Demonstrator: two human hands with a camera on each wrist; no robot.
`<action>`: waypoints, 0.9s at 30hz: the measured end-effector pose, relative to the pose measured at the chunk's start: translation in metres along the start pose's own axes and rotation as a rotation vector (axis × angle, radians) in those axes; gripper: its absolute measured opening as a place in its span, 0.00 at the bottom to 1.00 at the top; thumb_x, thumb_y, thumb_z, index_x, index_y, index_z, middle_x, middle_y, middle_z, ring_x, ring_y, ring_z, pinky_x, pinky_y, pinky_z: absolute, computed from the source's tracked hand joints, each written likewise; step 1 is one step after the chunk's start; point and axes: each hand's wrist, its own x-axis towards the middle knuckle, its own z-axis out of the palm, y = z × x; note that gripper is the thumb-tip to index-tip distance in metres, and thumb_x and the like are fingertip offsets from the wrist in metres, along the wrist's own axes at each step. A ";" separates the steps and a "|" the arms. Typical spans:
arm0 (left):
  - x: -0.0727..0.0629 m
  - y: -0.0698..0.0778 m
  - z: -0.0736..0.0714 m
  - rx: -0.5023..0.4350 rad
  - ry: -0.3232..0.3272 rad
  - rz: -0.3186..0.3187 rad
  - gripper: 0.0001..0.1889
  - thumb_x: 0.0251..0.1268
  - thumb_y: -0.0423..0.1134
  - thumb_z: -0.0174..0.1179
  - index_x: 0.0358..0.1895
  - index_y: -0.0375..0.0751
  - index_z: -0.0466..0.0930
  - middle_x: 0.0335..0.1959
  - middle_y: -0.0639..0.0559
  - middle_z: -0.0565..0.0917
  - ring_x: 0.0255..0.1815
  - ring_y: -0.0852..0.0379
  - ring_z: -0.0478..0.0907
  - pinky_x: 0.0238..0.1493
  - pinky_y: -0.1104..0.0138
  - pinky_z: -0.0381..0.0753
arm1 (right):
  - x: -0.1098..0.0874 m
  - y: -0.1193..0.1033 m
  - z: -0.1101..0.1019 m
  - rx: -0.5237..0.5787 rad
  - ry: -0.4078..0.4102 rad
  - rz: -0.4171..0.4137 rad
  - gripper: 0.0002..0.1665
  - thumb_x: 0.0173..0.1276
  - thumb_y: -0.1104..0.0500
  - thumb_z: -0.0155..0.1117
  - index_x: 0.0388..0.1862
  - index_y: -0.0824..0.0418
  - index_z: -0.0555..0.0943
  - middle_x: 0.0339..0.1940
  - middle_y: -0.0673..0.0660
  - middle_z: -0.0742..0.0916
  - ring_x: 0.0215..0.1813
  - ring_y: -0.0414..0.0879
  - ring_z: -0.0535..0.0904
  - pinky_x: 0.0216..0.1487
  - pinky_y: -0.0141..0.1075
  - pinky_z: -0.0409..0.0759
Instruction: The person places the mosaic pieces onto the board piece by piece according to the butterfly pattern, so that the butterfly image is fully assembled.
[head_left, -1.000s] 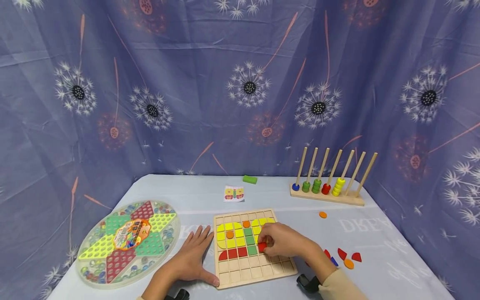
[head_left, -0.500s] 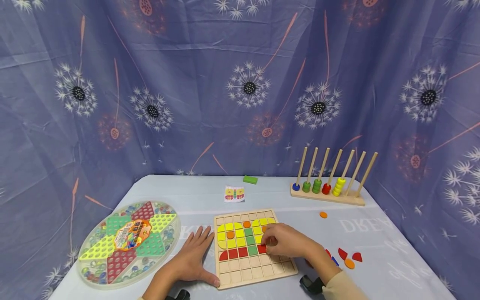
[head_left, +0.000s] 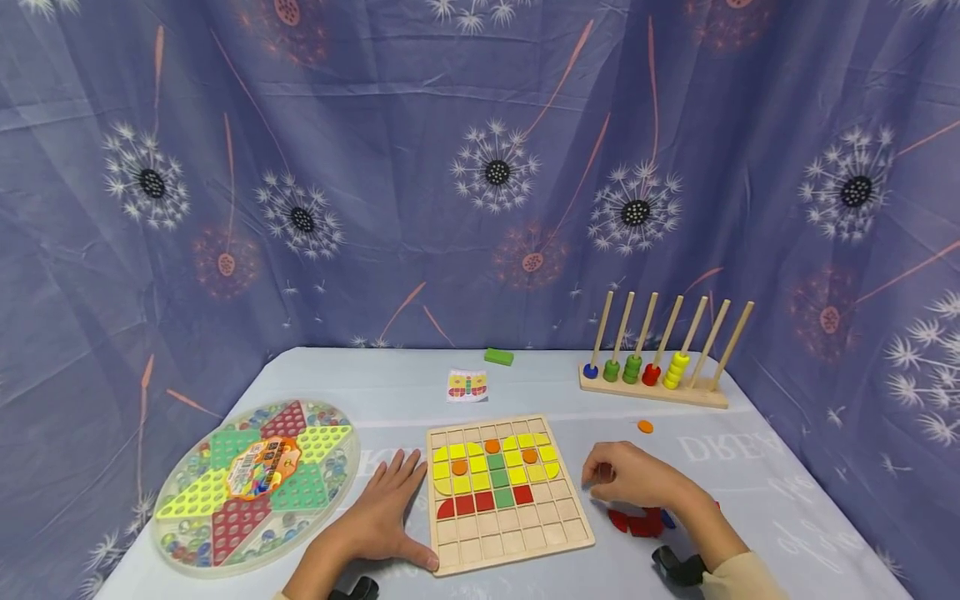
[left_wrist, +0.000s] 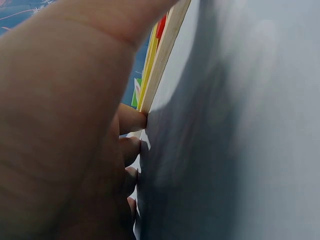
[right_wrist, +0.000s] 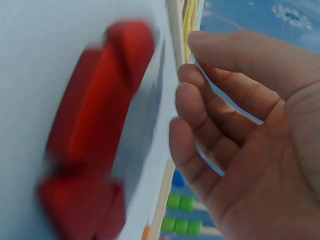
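Observation:
A wooden grid board [head_left: 491, 550] lies on the table with yellow, orange, green and red pieces in its cells. One red square [head_left: 522, 494] sits right of the green column [head_left: 500, 478]. My left hand [head_left: 382, 512] rests flat along the board's left edge, fingers spread, thumb at the near left corner. To the right of the board, my right hand [head_left: 637, 475] is above the table, its fingers loosely bent and, in the right wrist view, apart from the thumb with nothing between them. Loose red pieces [right_wrist: 95, 115] lie close beside this hand, blurred in that view.
On the left lies a round Chinese checkers board [head_left: 247, 521] with marbles. A picture card [head_left: 467, 386] and a green block [head_left: 498, 357] are behind the grid board. At the back right stands a peg abacus [head_left: 652, 387], with an orange disc [head_left: 645, 427] in front of it.
My right hand has left the red square on the board and moved right, over the table by the loose pieces. My left hand stays where it was.

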 end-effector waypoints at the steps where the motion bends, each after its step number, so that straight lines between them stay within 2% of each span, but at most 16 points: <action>1: 0.000 0.000 0.000 -0.001 0.000 0.002 0.73 0.21 0.81 0.65 0.76 0.39 0.53 0.77 0.41 0.48 0.76 0.40 0.37 0.71 0.42 0.37 | -0.004 0.003 -0.002 0.013 -0.011 0.013 0.08 0.58 0.61 0.72 0.36 0.53 0.82 0.32 0.46 0.81 0.32 0.43 0.75 0.32 0.34 0.78; 6: 0.000 0.000 0.001 0.002 0.000 0.008 0.73 0.22 0.81 0.64 0.76 0.40 0.53 0.77 0.42 0.49 0.76 0.40 0.37 0.71 0.43 0.37 | -0.024 0.016 -0.012 0.063 -0.073 0.097 0.16 0.52 0.58 0.77 0.39 0.54 0.80 0.36 0.51 0.80 0.36 0.49 0.72 0.35 0.35 0.74; 11: -0.001 0.001 -0.001 -0.003 0.002 0.010 0.73 0.22 0.81 0.65 0.76 0.40 0.53 0.77 0.42 0.49 0.76 0.39 0.37 0.71 0.43 0.37 | -0.041 0.027 -0.016 0.068 -0.131 0.055 0.24 0.49 0.53 0.79 0.43 0.52 0.78 0.40 0.52 0.76 0.41 0.48 0.70 0.38 0.35 0.72; 14: -0.002 0.000 -0.002 -0.005 0.004 0.006 0.73 0.22 0.81 0.65 0.76 0.39 0.53 0.77 0.41 0.49 0.76 0.39 0.37 0.71 0.43 0.37 | -0.044 0.032 -0.015 0.076 -0.137 0.017 0.24 0.49 0.54 0.79 0.43 0.52 0.77 0.41 0.53 0.76 0.42 0.46 0.70 0.39 0.33 0.73; 20: -0.003 0.000 -0.001 -0.007 -0.007 0.003 0.72 0.23 0.81 0.65 0.76 0.39 0.52 0.77 0.41 0.48 0.76 0.39 0.37 0.71 0.42 0.37 | -0.041 0.038 -0.011 0.092 -0.082 0.024 0.17 0.52 0.60 0.75 0.39 0.54 0.78 0.35 0.53 0.77 0.35 0.46 0.72 0.34 0.33 0.74; 27: -0.001 0.000 -0.001 -0.002 -0.002 -0.002 0.73 0.22 0.81 0.64 0.76 0.39 0.53 0.77 0.42 0.48 0.76 0.40 0.36 0.71 0.43 0.37 | -0.035 0.036 -0.008 0.028 0.018 0.082 0.15 0.52 0.56 0.76 0.36 0.54 0.78 0.29 0.51 0.78 0.30 0.42 0.72 0.28 0.33 0.74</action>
